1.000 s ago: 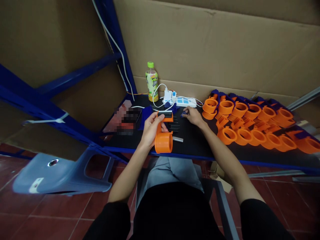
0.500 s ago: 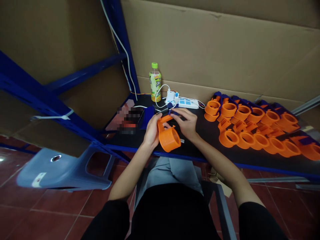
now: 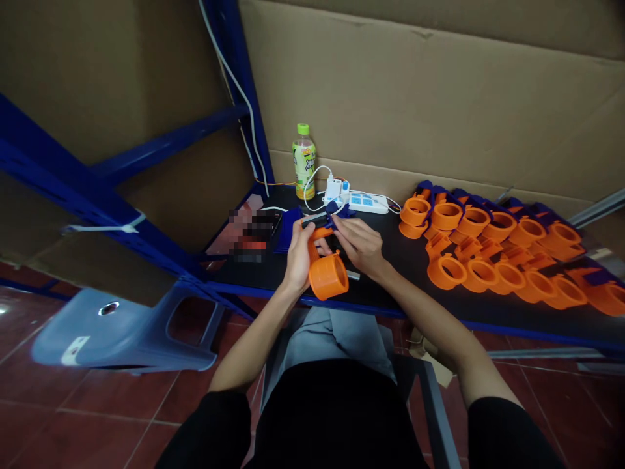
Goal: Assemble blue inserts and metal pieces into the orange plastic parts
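Observation:
My left hand (image 3: 297, 262) is wrapped round the arm of an orange part (image 3: 329, 277), whose open ring hangs over the front of the dark tabletop. The fingers of my right hand (image 3: 360, 242) are pinched together at a dark blue piece (image 3: 330, 215) at the top end of the orange arm. Whether that piece is joined to the orange part cannot be made out. A grey metal strip (image 3: 352, 275) shows just below my right hand.
Rows of orange ring parts (image 3: 446, 272), several with dark blue pieces, cover the right side. Behind my hands are a green-capped bottle (image 3: 305, 166) and a white power strip (image 3: 368, 202) with cables. A blue stool (image 3: 137, 332) stands at the left.
The orange part has tilted a little, its ring shifting slightly left. My right hand has moved slightly down and left, its fingers closer together at the blue piece.

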A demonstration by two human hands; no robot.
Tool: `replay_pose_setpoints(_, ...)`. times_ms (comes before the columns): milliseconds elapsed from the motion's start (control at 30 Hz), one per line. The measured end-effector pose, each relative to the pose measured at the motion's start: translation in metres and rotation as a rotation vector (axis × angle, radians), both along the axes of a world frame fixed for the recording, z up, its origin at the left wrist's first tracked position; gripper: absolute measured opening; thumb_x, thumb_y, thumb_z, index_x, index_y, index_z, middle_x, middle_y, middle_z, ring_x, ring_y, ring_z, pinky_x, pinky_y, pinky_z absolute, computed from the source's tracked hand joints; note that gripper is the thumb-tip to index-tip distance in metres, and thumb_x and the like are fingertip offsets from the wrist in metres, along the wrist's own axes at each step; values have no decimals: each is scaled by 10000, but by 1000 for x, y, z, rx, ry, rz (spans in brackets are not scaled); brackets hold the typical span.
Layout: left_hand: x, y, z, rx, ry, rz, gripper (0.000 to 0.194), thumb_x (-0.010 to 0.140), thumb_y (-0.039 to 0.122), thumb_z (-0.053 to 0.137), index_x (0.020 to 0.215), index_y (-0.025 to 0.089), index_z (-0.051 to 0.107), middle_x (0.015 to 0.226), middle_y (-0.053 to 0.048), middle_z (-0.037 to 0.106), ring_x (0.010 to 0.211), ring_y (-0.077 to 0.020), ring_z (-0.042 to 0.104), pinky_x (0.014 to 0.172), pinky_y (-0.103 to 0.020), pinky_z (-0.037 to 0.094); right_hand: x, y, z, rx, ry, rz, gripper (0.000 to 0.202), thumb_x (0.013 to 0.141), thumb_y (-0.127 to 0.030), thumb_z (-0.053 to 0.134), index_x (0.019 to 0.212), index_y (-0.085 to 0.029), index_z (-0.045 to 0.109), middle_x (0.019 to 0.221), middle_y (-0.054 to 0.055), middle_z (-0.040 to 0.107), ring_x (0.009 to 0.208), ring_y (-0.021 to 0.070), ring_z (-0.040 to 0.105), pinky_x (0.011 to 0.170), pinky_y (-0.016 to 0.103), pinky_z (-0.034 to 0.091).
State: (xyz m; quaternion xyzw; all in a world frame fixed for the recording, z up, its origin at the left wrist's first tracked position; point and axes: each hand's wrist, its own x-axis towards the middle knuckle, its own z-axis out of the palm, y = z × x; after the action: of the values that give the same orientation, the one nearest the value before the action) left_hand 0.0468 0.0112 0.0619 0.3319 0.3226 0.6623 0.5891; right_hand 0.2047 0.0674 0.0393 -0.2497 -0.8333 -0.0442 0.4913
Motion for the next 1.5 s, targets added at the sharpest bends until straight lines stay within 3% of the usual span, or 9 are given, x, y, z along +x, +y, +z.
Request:
replay_pose_setpoints(433, -3, 0, -3, 20, 15, -82, 407, 847, 499, 714, 1027, 264, 435, 506, 103, 564, 440, -117, 575, 517, -199, 471, 7, -7, 3, 151, -117, -63, 348, 1088, -237, 483, 1244, -122, 772, 1215, 155, 781, 1117, 197, 764, 947, 339, 661)
replay_pose_setpoints(667, 1, -9, 2, 29, -20, -43, 414, 845, 493, 750, 1023, 264, 456, 534, 101, 572, 442, -108, 574, 513, -194, 469, 3, -15, 0, 46, -64, -17, 370, 1074, -322, 523, 1296, -145, 759, 1258, 175, 764, 1089, 215, 764, 929, 365, 662)
replay_pose_setpoints(800, 4, -14, 6, 28, -64, -112, 417, 854, 488, 775, 1039, 267, 473, 570, 93, 580, 512, -126, 637, 537, -199, 489, 2, -14, -1, -53, 42, 25, 341, 1067, -327, 537, 1267, -199, 782, 1266, 162, 762, 1014, 208, 777, 885, 374, 666)
replay_pose_setpoints(933, -2, -10, 4, 27, -62, -130, 444, 845, 496, 807, 1104, 249, 545, 815, 12, 722, 778, -187, 747, 654, -258, 570, 6, -5, 10, -41, 69, 12, 326, 1059, -345, 564, 1257, -222, 792, 1269, 127, 767, 1069, 214, 770, 924, 396, 660)
replay_pose_setpoints(1067, -16, -5, 2, -8, 122, -59, 433, 845, 504, 823, 1110, 195, 674, 1092, -54, 751, 971, -197, 730, 775, -280, 595, 2, -2, 25, -77, 41, -24, 338, 1068, -300, 548, 1317, -240, 769, 1353, 109, 732, 1160, 222, 743, 1031, 429, 619)
replay_pose_setpoints(1167, -29, -4, 6, 0, 178, -16, 416, 810, 510, 854, 990, 171, 694, 967, -29, 738, 915, -193, 723, 773, -281, 593, -11, -7, 34, -95, 6, 43, 330, 1069, -308, 557, 1310, -235, 770, 1390, 105, 714, 1151, 205, 734, 1052, 404, 598)
replay_pose_setpoints(1267, -42, -1, 12, 17, 131, 31, 456, 751, 516, 893, 966, 157, 713, 834, -24, 734, 823, -200, 739, 720, -273, 590, -23, -8, 42, -230, -12, 177, 363, 1084, -380, 527, 1340, -236, 741, 1336, 81, 745, 1027, 160, 742, 920, 328, 629)
replay_pose_setpoints(1367, -54, 2, 16, 24, 76, 83, 453, 756, 545, 873, 936, 151, 739, 763, -41, 739, 762, -225, 759, 654, -281, 589, -29, 5, 49, -422, -73, -29, 414, 1121, -376, 418, 1299, -192, 743, 1143, 77, 793, 933, 152, 729, 835, 290, 610)
replay_pose_setpoints(1500, -61, 5, 16, 67, -3, 121, 421, 740, 540, 877, 886, 172, 735, 768, -44, 756, 818, -246, 784, 712, -309, 620, -35, 23, 51, -465, -551, -408, 323, 1064, -304, 532, 1038, -125, 799, 1166, 166, 745, 1222, 275, 629, 914, 334, 564)
